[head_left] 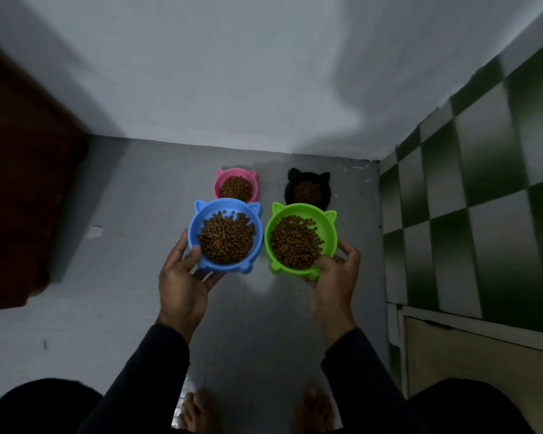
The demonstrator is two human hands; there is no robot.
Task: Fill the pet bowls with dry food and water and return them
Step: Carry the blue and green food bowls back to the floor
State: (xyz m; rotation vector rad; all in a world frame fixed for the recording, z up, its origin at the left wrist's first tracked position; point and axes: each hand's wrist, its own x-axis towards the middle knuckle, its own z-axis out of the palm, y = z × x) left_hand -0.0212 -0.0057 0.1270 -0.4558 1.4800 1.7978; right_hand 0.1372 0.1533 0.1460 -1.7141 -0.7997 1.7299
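Note:
My left hand (182,277) grips a blue cat-eared bowl (198,220) by its near rim, thumb over the edge; brown dry food fills it. My right hand (336,274) grips a green cat-eared bowl (328,228) the same way, also full of dry food. Both bowls are held above the grey floor, side by side. Farther off, by the wall, a pink bowl (220,183) and a black bowl (323,191) sit on the floor, each with dry food in it. No water shows in any bowl.
A white wall (232,73) closes the far side. A dark brown wooden piece (19,183) stands at the left. Green and white checkered tiles (470,189) cover the right wall. My bare feet (198,411) are on the grey floor (132,277) below.

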